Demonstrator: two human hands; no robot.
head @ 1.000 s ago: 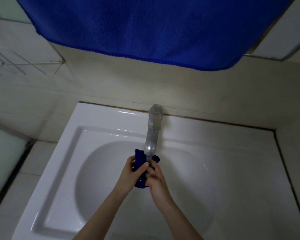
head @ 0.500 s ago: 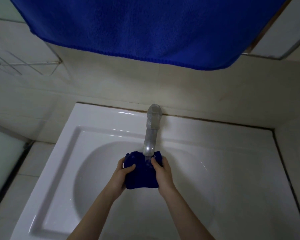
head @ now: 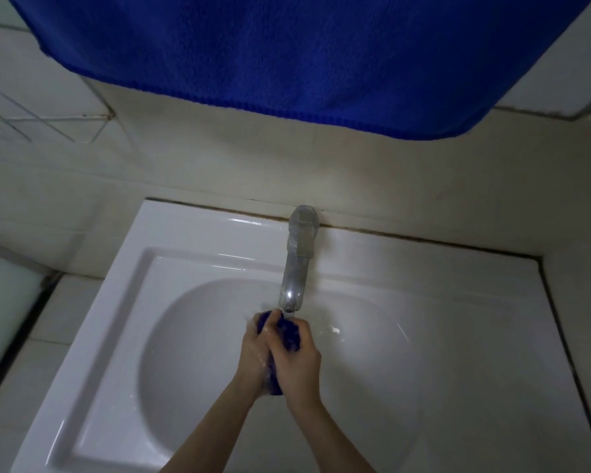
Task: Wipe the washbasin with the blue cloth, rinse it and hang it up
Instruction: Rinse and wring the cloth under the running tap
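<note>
Blue cloth (head: 289,334): bunched into a tight wad between both hands, above the bowl of the washbasin, just below the tap spout; only small patches show between the fingers and at the heel of the hands.
Left hand (head: 255,353): wrapped around the left side of the cloth; fingers curled and pressed together against it, thumb lying across the top of the wad.
Right hand (head: 297,360): wrapped around the right side of the cloth; fingers folded over it and pressed together, touching the left hand.
Forearms: both bare, entering from the bottom edge and meeting over the middle of the bowl.
Washbasin (head: 191,240): white, square rim with a round bowl, set against the tiled wall; glossy highlights along the back edge.
Tap (head: 297,261): metal, mounted at the middle of the back rim, spout reaching forward over the bowl. Whether water runs from it cannot be told.
Blue towel (head: 287,49): large, hanging across the top of the view, above the back rim.
Wire rack (head: 41,117): fixed to the wall tiles, far left.
</note>
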